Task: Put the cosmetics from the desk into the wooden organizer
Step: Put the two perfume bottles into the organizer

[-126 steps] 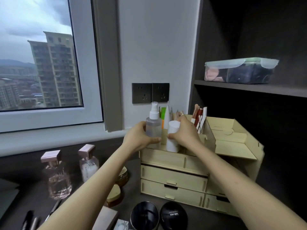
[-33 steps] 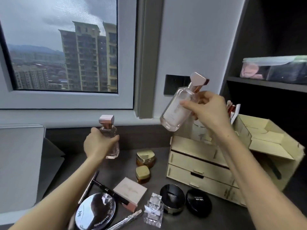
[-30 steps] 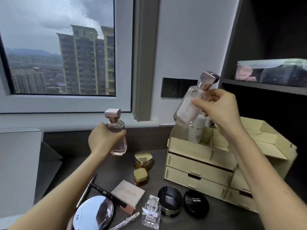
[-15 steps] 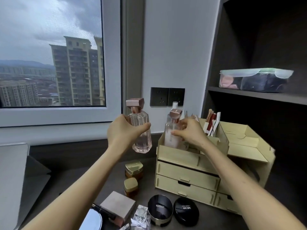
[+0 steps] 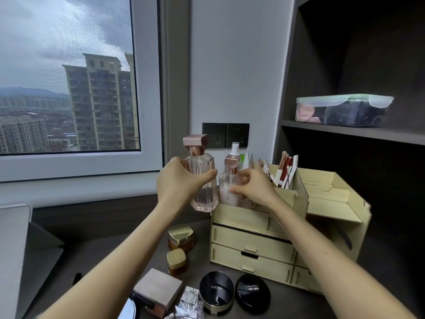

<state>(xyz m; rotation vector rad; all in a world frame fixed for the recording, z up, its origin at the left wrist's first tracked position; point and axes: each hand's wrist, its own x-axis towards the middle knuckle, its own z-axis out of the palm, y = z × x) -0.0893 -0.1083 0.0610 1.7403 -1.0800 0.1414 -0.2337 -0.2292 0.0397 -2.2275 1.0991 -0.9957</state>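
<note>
My left hand [image 5: 178,180] grips a ribbed pink perfume bottle [image 5: 203,180] with a rose-gold cap, held upright in the air just left of the wooden organizer [image 5: 253,240]. My right hand [image 5: 253,186] holds a smaller frosted bottle [image 5: 228,189] with a rose-gold cap, standing in the organizer's top left compartment. A white spray bottle [image 5: 235,148] and tubes stand behind it. Brushes and sticks [image 5: 285,169] fill a middle slot. On the desk lie two gold jars [image 5: 180,237], a square compact [image 5: 158,290], a small clear bottle [image 5: 189,302] and two round black compacts [image 5: 216,290].
The organizer has closed drawers in front and open stepped trays [image 5: 326,199] on its right. A dark shelf above holds a lidded plastic box [image 5: 342,110]. Wall sockets [image 5: 225,134] sit behind the bottles. A grey panel [image 5: 13,249] stands at the left edge, under the window.
My left hand has carried the pink bottle a little closer to the organizer. My right hand still holds the frosted bottle, which stands in the top compartment.
</note>
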